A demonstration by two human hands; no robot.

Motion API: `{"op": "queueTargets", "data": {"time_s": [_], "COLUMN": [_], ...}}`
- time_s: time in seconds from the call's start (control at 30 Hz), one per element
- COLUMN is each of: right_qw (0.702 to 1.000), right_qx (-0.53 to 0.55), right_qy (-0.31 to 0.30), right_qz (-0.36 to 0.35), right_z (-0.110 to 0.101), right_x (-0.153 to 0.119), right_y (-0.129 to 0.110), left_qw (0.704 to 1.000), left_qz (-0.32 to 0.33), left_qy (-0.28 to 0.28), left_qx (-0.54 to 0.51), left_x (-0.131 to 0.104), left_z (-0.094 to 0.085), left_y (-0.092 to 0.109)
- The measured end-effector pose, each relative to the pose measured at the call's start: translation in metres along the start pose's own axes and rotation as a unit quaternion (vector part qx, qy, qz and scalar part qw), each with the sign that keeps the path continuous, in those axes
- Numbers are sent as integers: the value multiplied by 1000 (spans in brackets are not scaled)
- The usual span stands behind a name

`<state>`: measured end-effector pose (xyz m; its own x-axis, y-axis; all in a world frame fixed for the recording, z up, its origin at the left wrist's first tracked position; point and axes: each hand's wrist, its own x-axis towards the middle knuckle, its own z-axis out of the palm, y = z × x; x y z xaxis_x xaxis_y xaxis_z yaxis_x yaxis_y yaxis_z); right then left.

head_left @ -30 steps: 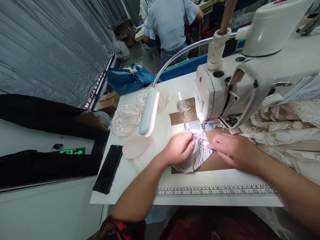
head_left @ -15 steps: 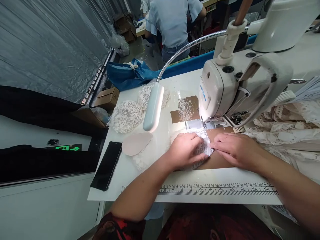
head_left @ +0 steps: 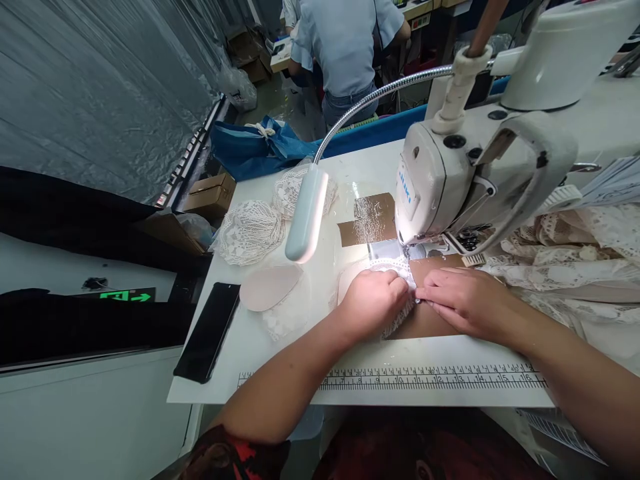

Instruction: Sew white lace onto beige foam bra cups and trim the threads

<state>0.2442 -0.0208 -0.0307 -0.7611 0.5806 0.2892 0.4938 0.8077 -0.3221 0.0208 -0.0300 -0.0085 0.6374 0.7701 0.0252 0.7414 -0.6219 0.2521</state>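
A white lace piece [head_left: 393, 265] lies under the needle area of the sewing machine [head_left: 425, 180]. My left hand [head_left: 375, 301] rests on the lace with its fingers curled and closed on it, hiding much of the piece. Pinched between the fingertips of my right hand [head_left: 460, 299] is the lace's right edge, just in front of the presser foot. Brown tape or board [head_left: 425, 321] covers the table beneath both hands. Part of a beige cup-shaped pad [head_left: 347, 277] shows beside my left hand.
Lace cups [head_left: 251, 233], a beige oval pad [head_left: 270, 288] and a black phone [head_left: 207, 332] lie on the left. A lamp [head_left: 307, 213] hangs over the table. Lace fabric [head_left: 560, 273] is heaped at the right. A ruler strip [head_left: 435, 379] runs along the front edge. Another person [head_left: 340, 47] sits beyond.
My left hand's fingers have curled in from lying spread over the lace to a closed grip. My right hand has shifted slightly left, still pinching the edge.
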Motion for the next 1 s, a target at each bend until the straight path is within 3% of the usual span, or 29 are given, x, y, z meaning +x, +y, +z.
{"op": "queueTargets", "data": {"time_s": [0.13, 0.4, 0.63, 0.73, 1.0], "right_qw": [1000, 1000, 1000, 1000, 996], "right_qx": [4, 7, 5, 0, -48], "right_qy": [-1, 7, -8, -12, -73], "right_qz": [6, 5, 13, 16, 21], "right_z": [-1, -1, 0, -1, -15], "right_x": [0, 1, 0, 0, -10], "right_y": [0, 0, -1, 0, -14], "left_qw": [998, 980, 936, 951, 991], "left_qz": [-16, -57, -40, -40, 79], "left_qy": [8, -6, -28, -20, -34], "left_qx": [-53, -190, -349, -305, -98], "left_x": [-2, -9, -9, -9, -12], "left_z": [0, -21, -28, -27, -25], "left_y": [-1, -14, -23, -21, -7]}}
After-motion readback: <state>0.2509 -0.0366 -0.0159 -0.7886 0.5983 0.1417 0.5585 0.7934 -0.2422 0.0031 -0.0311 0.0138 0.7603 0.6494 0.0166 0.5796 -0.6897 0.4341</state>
